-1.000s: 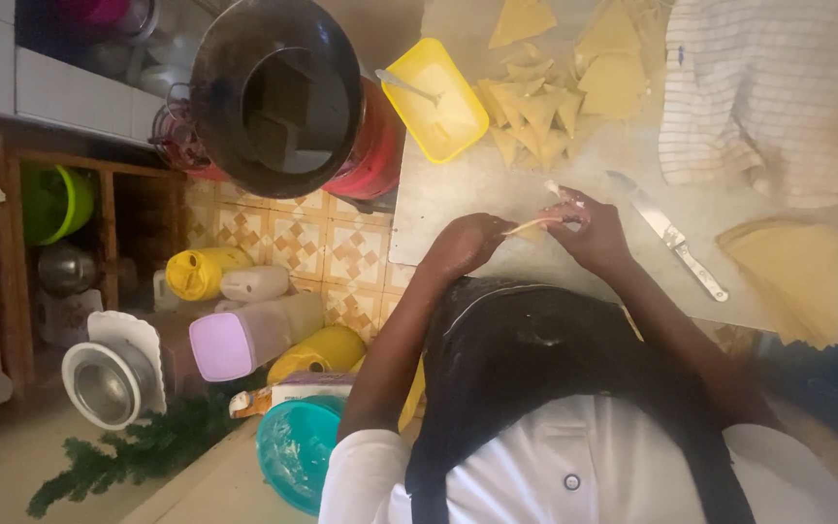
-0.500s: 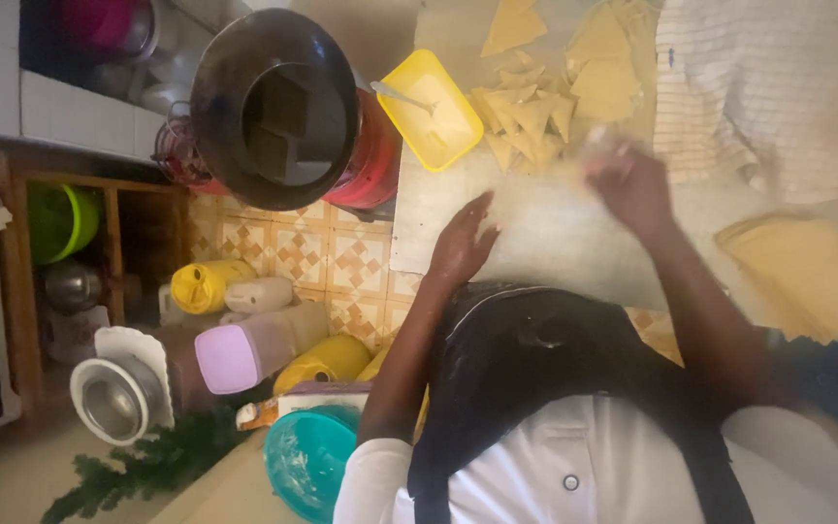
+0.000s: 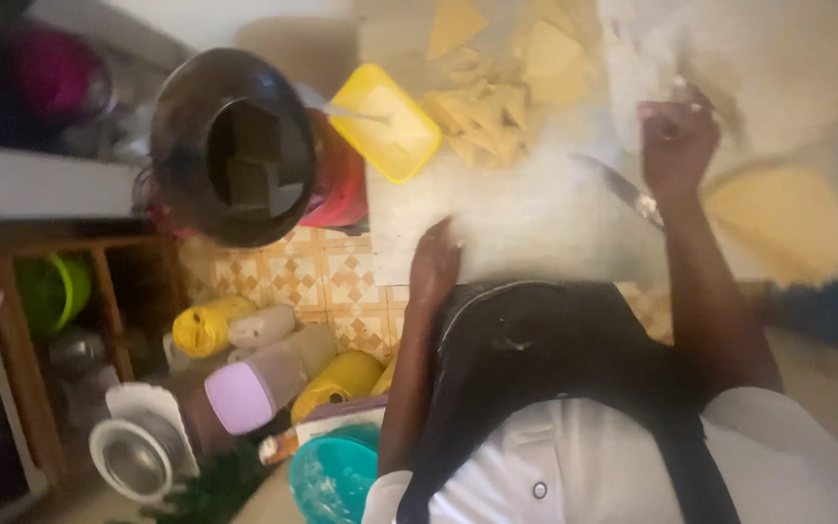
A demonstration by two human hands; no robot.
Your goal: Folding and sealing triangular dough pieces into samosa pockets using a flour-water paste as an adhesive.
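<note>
On the white counter, seen from the head camera, the person's right hand is raised over the far side of the work surface, fingers curled in; the blur hides whether the grip holds anything, so I cannot tell. Just beside that wrist lies a knife, blade flat on the counter. The left hand rests at the counter's near edge, fingers loosely together and holding nothing, well apart from the right.

A pile of folded pastry triangles (pale yellow, wedge-shaped, overlapping one another) sits at the far middle of the counter. To the right lies a round, flat sheet of yellow dough, near the right forearm.

A yellow rectangular tub stands just left of the triangles with a utensil handle resting across it; its contents are too blurred to tell. Left of it, a dark round pot sits against a red container.

On the tiled floor below are a yellow jerrycan, a jar with a lilac lid and a teal bowl.
</note>
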